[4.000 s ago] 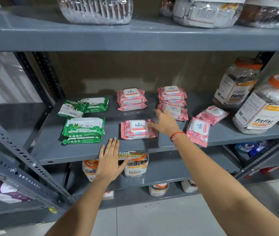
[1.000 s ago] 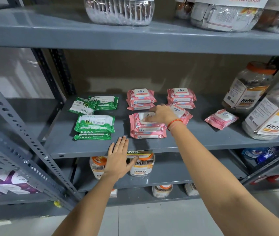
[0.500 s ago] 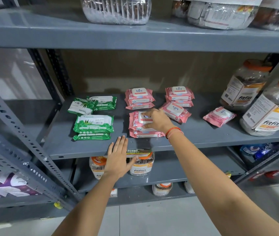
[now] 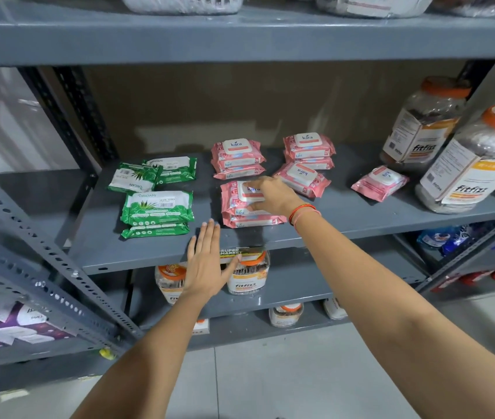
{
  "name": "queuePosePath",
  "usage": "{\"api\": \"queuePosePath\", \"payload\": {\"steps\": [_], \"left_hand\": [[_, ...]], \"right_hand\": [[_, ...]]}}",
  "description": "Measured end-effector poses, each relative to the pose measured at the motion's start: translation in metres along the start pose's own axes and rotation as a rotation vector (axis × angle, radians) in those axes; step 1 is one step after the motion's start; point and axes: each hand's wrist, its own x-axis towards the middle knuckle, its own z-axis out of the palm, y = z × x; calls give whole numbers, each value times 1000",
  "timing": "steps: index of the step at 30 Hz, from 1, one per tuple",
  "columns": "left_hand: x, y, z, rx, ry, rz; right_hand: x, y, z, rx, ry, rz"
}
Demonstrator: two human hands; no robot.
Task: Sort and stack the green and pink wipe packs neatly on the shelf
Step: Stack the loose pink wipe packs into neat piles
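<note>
Green wipe packs lie at the left of the grey shelf: a front stack and two loose ones behind it. Pink packs fill the middle: a rear stack, a second rear stack, a tilted single, another single to the right. My right hand grips the top pack of the front pink stack, thumb at its near edge, fingers over its white lid. My left hand rests flat and open on the shelf's front edge.
Two large orange-lidded fitfizz jars stand at the shelf's right end. More jars sit on the lower shelf under my left hand. A perforated grey upright slants at the left, and the upper shelf overhangs.
A pink pack from the right now lies on the front pink stack. In the last second my right hand has slid down over that stack and closed on its top pack. My left hand has stayed put.
</note>
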Motion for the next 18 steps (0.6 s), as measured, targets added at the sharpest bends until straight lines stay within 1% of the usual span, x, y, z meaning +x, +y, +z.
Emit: {"api": "queuePosePath", "payload": {"steps": [3, 7, 10, 13, 15, 18], "left_hand": [[4, 20, -5, -13, 54, 74], [18, 62, 0, -15, 61, 185], [32, 95, 11, -40, 22, 263], [44, 121, 23, -66, -27, 313], [48, 132, 33, -63, -74, 320], [55, 135, 47, -3, -107, 286]], "right_hand": [[-2, 9, -2, 42, 32, -36], [-4, 39, -12, 153, 104, -35], [-6, 75, -22, 197, 161, 38], [-8, 114, -23, 191, 145, 152], [-8, 136, -19, 169, 112, 218], [-3, 157, -15, 134, 99, 250]]}}
